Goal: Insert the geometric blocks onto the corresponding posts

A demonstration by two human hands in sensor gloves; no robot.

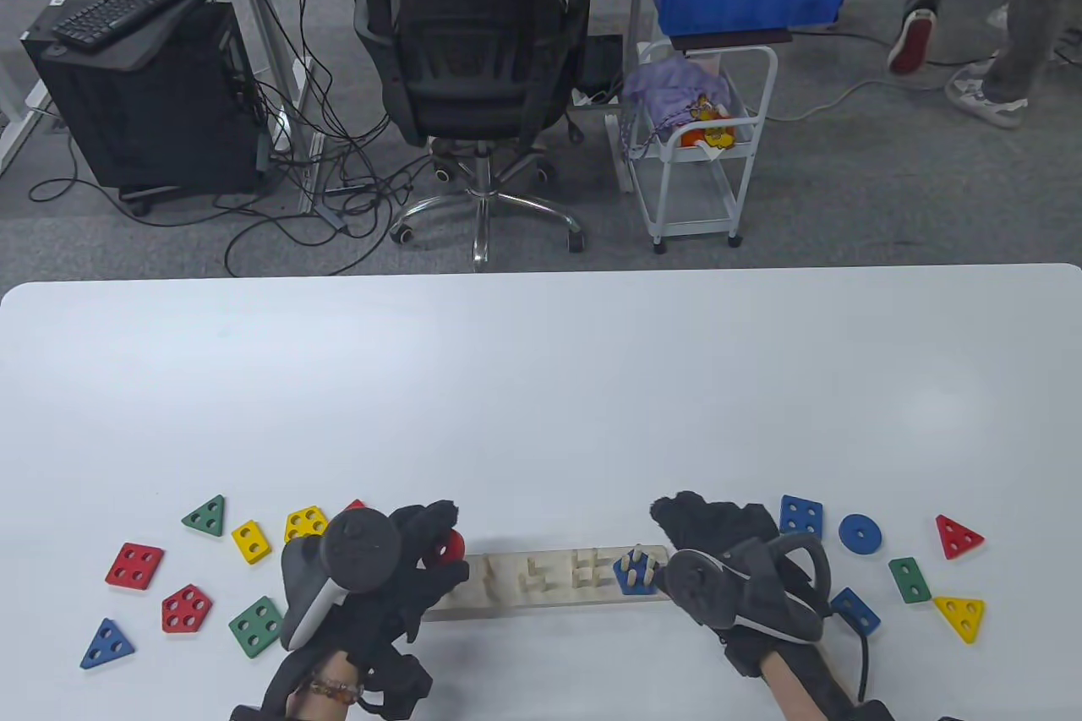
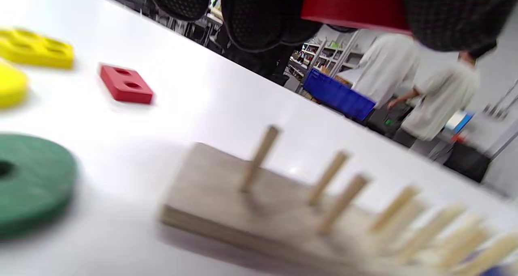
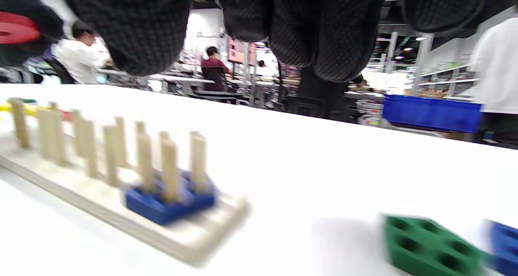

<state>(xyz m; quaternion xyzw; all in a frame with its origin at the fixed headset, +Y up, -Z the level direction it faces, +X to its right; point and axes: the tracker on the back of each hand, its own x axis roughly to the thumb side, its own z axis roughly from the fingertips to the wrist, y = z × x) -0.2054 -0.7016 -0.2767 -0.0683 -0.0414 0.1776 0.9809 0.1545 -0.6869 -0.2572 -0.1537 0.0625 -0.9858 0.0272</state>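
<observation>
The wooden peg board (image 1: pixel 541 598) lies at the table's front middle, with several upright posts. A blue pentagon block (image 1: pixel 636 575) sits on the posts at its right end; it also shows in the right wrist view (image 3: pixel 170 205). My left hand (image 1: pixel 439 543) holds a red disc (image 1: pixel 454 545) above the board's left end, over the single post (image 2: pixel 259 158). The disc shows between my fingers in the left wrist view (image 2: pixel 356 9). My right hand (image 1: pixel 689 518) hovers by the board's right end and holds nothing.
Loose blocks lie left of the board: green triangle (image 1: pixel 205 516), yellow block (image 1: pixel 251 542), red square (image 1: pixel 134 565), red pentagon (image 1: pixel 185 608), green square (image 1: pixel 255 625), blue triangle (image 1: pixel 107 643). On the right lie a blue square (image 1: pixel 800 516), blue disc (image 1: pixel 860 533), red triangle (image 1: pixel 958 538), green block (image 1: pixel 909 580) and yellow triangle (image 1: pixel 961 614).
</observation>
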